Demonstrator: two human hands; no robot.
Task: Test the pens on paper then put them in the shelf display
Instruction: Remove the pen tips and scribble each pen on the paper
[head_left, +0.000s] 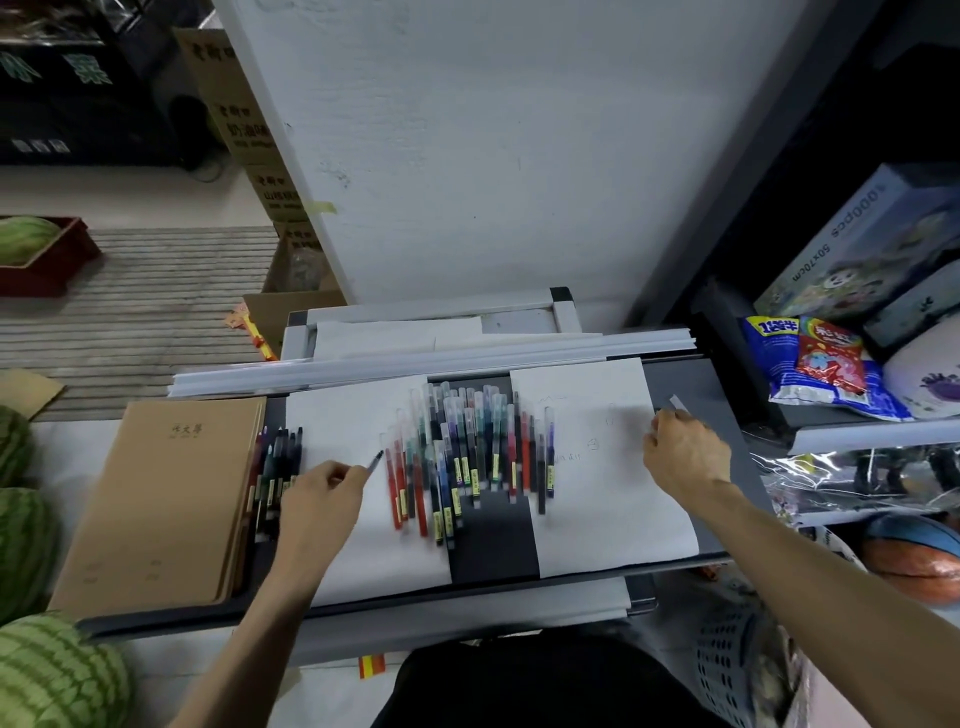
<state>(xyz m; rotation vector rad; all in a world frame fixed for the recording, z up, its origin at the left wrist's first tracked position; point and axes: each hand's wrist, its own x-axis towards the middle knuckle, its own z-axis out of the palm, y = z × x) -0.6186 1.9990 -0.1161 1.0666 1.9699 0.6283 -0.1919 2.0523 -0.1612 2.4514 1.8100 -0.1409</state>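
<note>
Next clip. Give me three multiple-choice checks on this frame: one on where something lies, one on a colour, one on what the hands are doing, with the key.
1. Where does the big pen pile lie?
A. On the floor
B. Across the gap between the two white sheets, overlapping both
C. Inside a cup

2. What colour is the cover of the notebook stack?
A. Blue
B. Brown
C. White

3. What are the hands doing?
A. Both lie flat on paper
B. Both hang idle off the shelf
C. The left hand grips a pen, the right hand pinches a clear cap

Key: 1 B, the pens span the dark strip and both sheets' edges; 2 B, the top cover is plain brown; 3 C, the pen tip sticks out of the left grip and the cap out of the right.
</note>
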